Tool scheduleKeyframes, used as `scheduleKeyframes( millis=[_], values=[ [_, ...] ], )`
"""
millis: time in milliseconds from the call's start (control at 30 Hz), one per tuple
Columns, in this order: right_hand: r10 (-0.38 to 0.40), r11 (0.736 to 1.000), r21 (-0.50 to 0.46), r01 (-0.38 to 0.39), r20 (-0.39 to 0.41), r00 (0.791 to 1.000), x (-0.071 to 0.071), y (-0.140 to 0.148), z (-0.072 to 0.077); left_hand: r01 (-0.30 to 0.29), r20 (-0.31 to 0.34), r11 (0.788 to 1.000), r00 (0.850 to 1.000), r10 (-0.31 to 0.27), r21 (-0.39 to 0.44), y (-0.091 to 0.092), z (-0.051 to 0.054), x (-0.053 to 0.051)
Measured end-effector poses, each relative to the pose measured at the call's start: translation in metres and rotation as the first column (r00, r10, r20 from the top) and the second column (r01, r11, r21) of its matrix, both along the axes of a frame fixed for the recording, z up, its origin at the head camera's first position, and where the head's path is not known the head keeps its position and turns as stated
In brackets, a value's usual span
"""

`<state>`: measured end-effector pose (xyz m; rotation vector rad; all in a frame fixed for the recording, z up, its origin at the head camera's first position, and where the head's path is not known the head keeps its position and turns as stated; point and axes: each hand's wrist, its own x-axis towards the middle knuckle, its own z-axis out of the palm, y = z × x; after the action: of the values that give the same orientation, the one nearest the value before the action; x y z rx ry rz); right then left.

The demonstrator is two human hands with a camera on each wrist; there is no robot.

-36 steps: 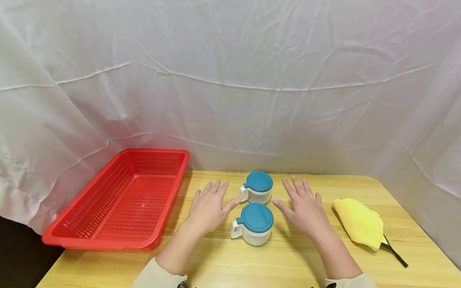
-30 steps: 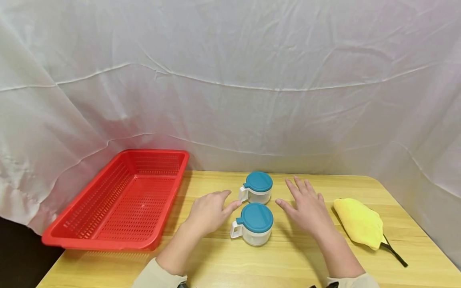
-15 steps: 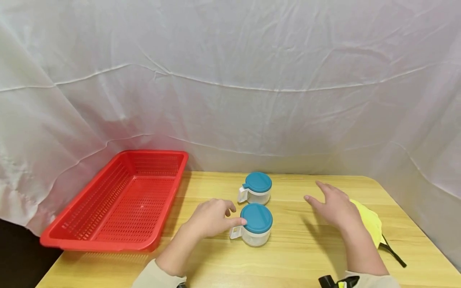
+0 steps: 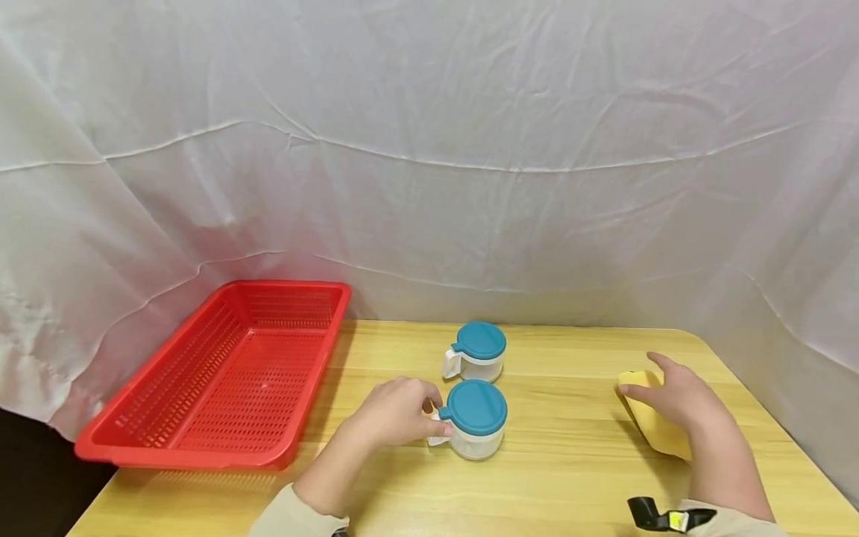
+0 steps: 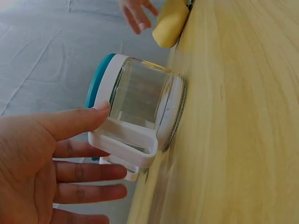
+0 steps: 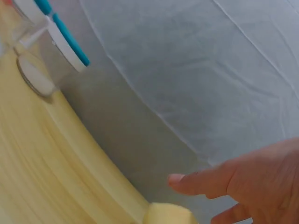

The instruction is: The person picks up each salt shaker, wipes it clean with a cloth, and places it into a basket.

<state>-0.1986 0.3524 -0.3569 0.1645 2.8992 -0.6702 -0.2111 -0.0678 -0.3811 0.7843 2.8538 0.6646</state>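
Two clear seasoning jars with teal lids and white handles stand one behind the other on the table. My left hand [image 4: 400, 412] is at the handle of the nearer jar [image 4: 477, 418]. In the left wrist view the thumb lies by the top of the white handle [image 5: 126, 142], and the other fingers stretch out beside it, not curled round it. The farther jar [image 4: 479, 350] stands untouched. My right hand [image 4: 681, 395] hovers over a yellow plush, lemon-like thing [image 4: 651, 418], thumb and fingers spread; the hand and forearm hide part of it.
A red perforated plastic basket [image 4: 265, 388] stands at the left of the wooden table [image 4: 537, 477]. A pale cloth [image 4: 429, 186] hangs behind the table and along the sides. A black device [image 4: 664, 516] is strapped to the right wrist.
My left hand has come down and towards me, its thumb reaching the nearer jar's handle. My right hand has moved right, from beside the jars to over the yellow plush thing.
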Motion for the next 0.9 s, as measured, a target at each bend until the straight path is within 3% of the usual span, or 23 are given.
scheduleKeyframes(
  millis=[200, 400, 900],
  values=[
    [0.025, 0.999, 0.029, -0.026, 0.018, 1.0, -0.006, 0.015, -0.013, 0.031, 0.046, 0.997, 0.998, -0.035, 0.076, 0.001, -0.004, -0.001],
    [0.028, 0.999, 0.02, -0.029, 0.036, 0.999, -0.01, 0.006, -0.021, 0.044, 0.067, 0.988, 0.996, -0.055, 0.146, 0.002, -0.006, -0.003],
    [0.14, 0.99, 0.025, -0.138, -0.13, 0.982, -0.019, -0.036, -0.042, -0.004, 0.156, 0.961, 0.987, -0.041, 0.275, 0.0, -0.013, -0.009]
  ],
)
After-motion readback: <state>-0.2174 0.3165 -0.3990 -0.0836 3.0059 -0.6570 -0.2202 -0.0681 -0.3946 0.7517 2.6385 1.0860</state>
